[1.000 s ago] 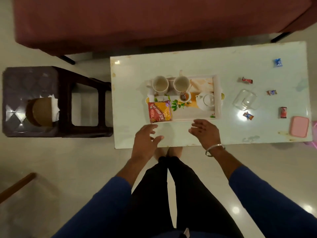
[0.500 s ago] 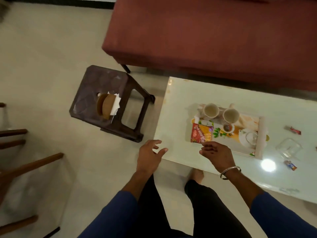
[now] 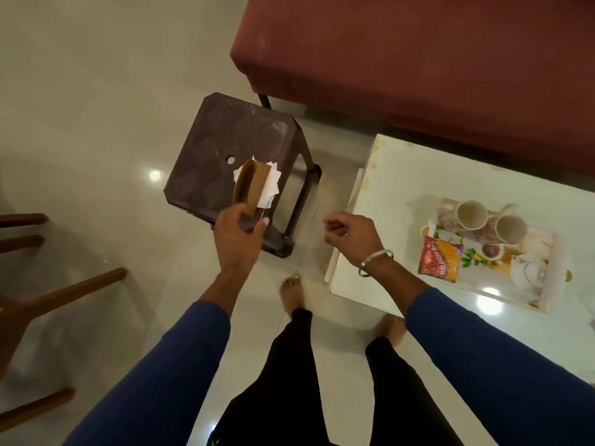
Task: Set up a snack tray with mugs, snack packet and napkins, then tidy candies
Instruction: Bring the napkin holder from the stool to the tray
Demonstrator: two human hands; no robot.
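A brown napkin holder with white napkins stands on a dark plastic stool. My left hand reaches its near end, fingers on one side and thumb spread on the other, not closed on it. My right hand hovers loosely curled and holds nothing, between the stool and the white table. On the table the tray carries two mugs and the red-yellow snack packet. No candies are in view.
A white teapot and a small bowl also sit in the tray. A maroon sofa runs behind stool and table. Wooden chair rails stick out at the left. My bare feet stand on the tiled floor.
I have turned left from the table toward the stool. My left hand moved from the table's edge to the napkin holder. My right hand left the tray and hangs in the air.
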